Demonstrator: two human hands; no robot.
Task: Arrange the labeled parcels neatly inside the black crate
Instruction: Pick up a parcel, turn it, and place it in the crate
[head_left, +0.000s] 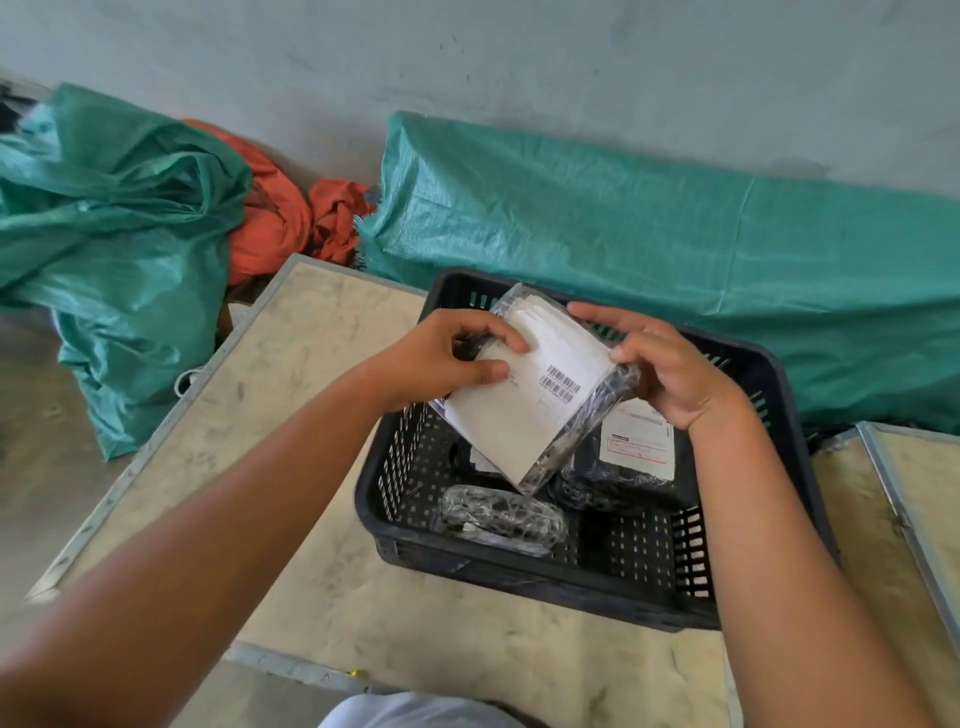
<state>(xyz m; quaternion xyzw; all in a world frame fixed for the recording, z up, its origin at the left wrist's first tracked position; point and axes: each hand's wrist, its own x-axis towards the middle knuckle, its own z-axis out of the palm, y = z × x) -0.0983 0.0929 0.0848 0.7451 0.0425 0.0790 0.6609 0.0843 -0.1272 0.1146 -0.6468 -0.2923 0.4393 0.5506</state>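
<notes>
Parcel (530, 395), soft and light, looks slippery in plastic wrap. My left hand (441, 358) and right hand (670, 369) pinch its edges at 9 and 3 o'clock above the black crate (748, 597).

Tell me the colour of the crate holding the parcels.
Black; the crate shows best in the head view, with perforated walls.

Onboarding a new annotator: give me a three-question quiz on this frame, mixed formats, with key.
1. True or false: the bubble-wrapped parcel with the barcode label lies flat on the floor of the black crate.
2. Multiple choice: which hands grip that parcel? A) left hand only B) right hand only C) both
3. Fill in: the dark parcel with the red-and-white label sits under the ____ hand.

Key
1. False: it is held tilted above the crate.
2. C
3. right
</notes>
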